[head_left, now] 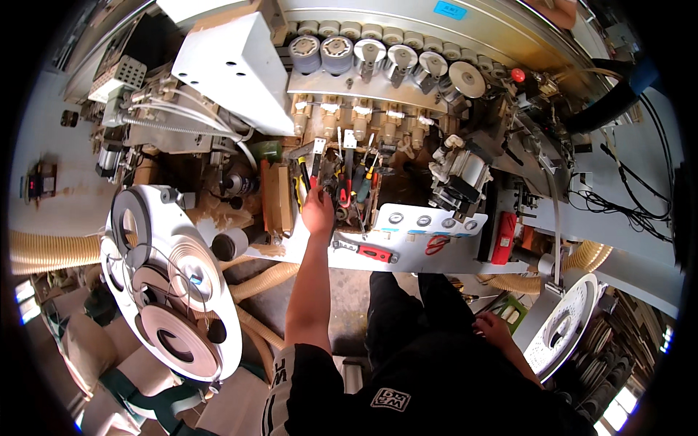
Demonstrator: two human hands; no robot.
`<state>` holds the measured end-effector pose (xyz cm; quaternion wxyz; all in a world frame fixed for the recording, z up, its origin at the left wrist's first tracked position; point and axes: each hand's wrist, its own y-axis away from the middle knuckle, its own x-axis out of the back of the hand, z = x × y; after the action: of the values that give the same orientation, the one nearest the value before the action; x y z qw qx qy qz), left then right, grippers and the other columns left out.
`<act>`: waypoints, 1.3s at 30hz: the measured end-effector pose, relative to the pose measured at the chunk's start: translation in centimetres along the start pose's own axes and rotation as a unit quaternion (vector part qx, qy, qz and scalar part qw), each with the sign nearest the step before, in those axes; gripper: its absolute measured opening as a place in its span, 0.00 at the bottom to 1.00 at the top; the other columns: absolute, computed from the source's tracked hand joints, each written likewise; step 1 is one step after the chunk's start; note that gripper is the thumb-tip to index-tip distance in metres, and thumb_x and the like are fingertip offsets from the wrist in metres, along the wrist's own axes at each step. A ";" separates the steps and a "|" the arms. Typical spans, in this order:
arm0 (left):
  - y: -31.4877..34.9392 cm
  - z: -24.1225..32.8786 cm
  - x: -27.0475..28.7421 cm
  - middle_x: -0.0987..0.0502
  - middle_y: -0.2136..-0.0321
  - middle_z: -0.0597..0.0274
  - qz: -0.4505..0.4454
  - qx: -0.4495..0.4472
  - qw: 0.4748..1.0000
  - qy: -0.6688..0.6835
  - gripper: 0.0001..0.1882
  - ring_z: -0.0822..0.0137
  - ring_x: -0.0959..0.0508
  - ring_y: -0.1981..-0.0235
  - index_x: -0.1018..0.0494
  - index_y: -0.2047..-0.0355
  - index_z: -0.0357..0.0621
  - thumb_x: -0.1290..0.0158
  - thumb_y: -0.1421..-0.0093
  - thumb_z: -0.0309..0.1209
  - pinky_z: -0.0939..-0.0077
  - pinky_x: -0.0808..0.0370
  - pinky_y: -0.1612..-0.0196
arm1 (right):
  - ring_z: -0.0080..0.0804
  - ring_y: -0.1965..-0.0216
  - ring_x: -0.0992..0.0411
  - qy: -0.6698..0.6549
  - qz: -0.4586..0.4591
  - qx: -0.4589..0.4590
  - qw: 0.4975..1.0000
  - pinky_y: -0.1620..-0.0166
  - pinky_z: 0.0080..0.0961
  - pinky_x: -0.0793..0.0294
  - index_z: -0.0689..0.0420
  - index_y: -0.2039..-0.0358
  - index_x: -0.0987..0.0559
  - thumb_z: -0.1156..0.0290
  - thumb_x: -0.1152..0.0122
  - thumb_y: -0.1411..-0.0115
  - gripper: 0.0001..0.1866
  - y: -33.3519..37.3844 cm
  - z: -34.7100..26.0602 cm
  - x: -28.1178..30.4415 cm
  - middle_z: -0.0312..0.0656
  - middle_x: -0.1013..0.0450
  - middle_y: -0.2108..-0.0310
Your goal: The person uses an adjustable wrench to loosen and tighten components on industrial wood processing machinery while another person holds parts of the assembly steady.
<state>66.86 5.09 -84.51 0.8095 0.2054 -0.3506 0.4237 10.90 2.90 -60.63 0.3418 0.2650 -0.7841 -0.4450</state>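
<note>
My left hand (318, 211) reaches forward, its fingers closed round the lower end of a red-and-black handled tool (315, 168) with a flat metal head; its exact kind is unclear. It stands over a tool box (373, 200) crowded with hand tools. A similar red-handled tool (346, 171) with a metal plate sits just right of it, and a screwdriver (368, 176) with a yellow-and-black handle leans farther right. My right hand (496, 329) hangs low beside my thigh, fingers loosely bent and apart, with nothing visible in it.
Along the white ledge lie a red-handled tool (374, 253) and red-handled scissors (436, 245). Behind stands a row of metal cylinders (369, 57). A motor unit (462, 178) is at right. Edge-band reels (178, 338) stand on the left, with ribbed hoses (265, 285) below.
</note>
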 end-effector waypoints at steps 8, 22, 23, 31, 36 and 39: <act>-0.9 1.0 -3.9 0.19 0.60 0.49 -0.042 -0.040 0.998 0.031 0.12 0.46 0.20 0.59 0.25 0.55 0.44 0.47 0.39 0.30 0.54 0.23 0.56 | 0.31 0.63 0.20 -0.034 0.024 -0.022 0.999 0.57 0.27 0.20 0.66 0.50 0.24 0.69 0.43 0.32 0.16 0.9 3.2 0.0 0.46 0.19 0.62; -1.1 -0.7 -3.4 0.22 0.52 0.47 -0.135 -0.008 0.991 0.014 0.20 0.44 0.23 0.49 0.28 0.48 0.44 0.46 0.41 0.30 0.51 0.25 0.48 | 0.28 0.64 0.20 -0.015 0.008 -0.010 1.000 0.58 0.25 0.21 0.64 0.49 0.24 0.65 0.41 0.33 0.17 0.3 3.2 -0.3 0.45 0.19 0.62; -0.4 -1.0 -3.5 0.22 0.53 0.48 -0.122 -0.049 0.991 0.005 0.21 0.45 0.23 0.50 0.27 0.48 0.45 0.44 0.42 0.30 0.52 0.25 0.48 | 0.28 0.64 0.20 -0.009 0.006 -0.007 1.000 0.58 0.25 0.21 0.63 0.49 0.24 0.65 0.41 0.33 0.17 0.1 3.1 -0.2 0.45 0.19 0.62; 1.7 0.8 -3.3 0.24 0.52 0.52 -0.108 -0.084 0.990 -0.025 0.20 0.46 0.27 0.48 0.28 0.49 0.44 0.46 0.43 0.26 0.52 0.29 0.44 | 0.29 0.64 0.20 0.008 -0.008 0.006 1.000 0.58 0.25 0.21 0.65 0.49 0.24 0.65 0.41 0.33 0.18 -0.6 2.9 -0.2 0.45 0.19 0.62; -0.6 -0.4 -2.2 0.25 0.48 0.50 -0.049 -0.044 0.991 -0.116 0.21 0.42 0.29 0.45 0.30 0.46 0.42 0.51 0.41 0.27 0.51 0.31 0.41 | 0.29 0.63 0.20 0.016 -0.016 0.012 1.000 0.57 0.26 0.20 0.65 0.49 0.24 0.65 0.41 0.32 0.18 -0.5 1.9 -0.3 0.46 0.19 0.61; -1.9 -1.9 -1.7 0.25 0.46 0.50 -0.074 0.013 0.985 -0.153 0.22 0.44 0.27 0.44 0.32 0.42 0.45 0.53 0.38 0.30 0.52 0.28 0.43 | 0.28 0.63 0.20 0.017 -0.013 0.012 1.000 0.57 0.25 0.21 0.65 0.49 0.24 0.66 0.41 0.32 0.18 -0.5 1.6 -0.3 0.46 0.19 0.62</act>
<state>68.51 4.27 -87.10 0.7727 0.3036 -0.4484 0.3311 9.90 3.70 -61.71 0.3458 0.2869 -0.7798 -0.4360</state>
